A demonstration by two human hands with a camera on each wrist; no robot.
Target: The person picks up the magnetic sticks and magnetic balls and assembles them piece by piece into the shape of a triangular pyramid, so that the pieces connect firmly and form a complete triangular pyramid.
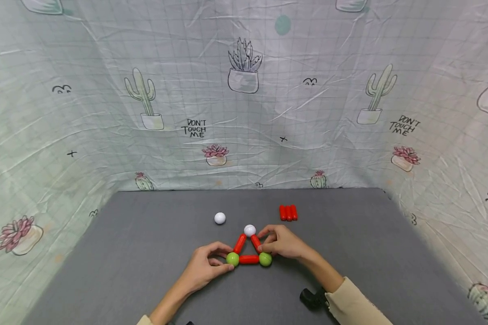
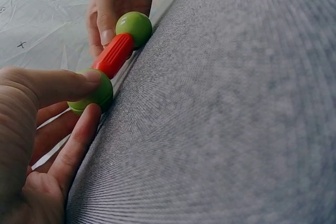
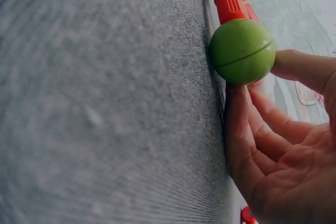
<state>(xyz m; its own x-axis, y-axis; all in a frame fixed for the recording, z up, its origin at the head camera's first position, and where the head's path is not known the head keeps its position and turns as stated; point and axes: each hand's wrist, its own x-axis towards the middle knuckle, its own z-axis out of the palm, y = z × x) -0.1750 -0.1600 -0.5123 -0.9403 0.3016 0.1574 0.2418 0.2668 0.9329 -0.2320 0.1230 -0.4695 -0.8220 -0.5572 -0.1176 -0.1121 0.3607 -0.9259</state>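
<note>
A triangle of red rods and balls lies on the grey table. Its far corner is a white ball [image 1: 250,230]; the near corners are a left green ball [image 1: 232,259] and a right green ball [image 1: 265,259]. A red rod [image 1: 249,259] joins the two green ones, and another red rod [image 1: 239,243] forms the left side. My left hand [image 1: 203,266] pinches the left green ball between thumb and fingers. With thumb and fingertips, my right hand [image 1: 282,241] holds the right-side red rod [image 1: 255,243], close beside the right green ball.
Behind the triangle, a loose white ball [image 1: 220,218] lies to the left and a row of red rods [image 1: 288,212] to the right. A black object [image 1: 312,299] shows by the right sleeve. A cactus-print cloth [image 1: 244,135] hangs around the grey table [image 1: 154,225].
</note>
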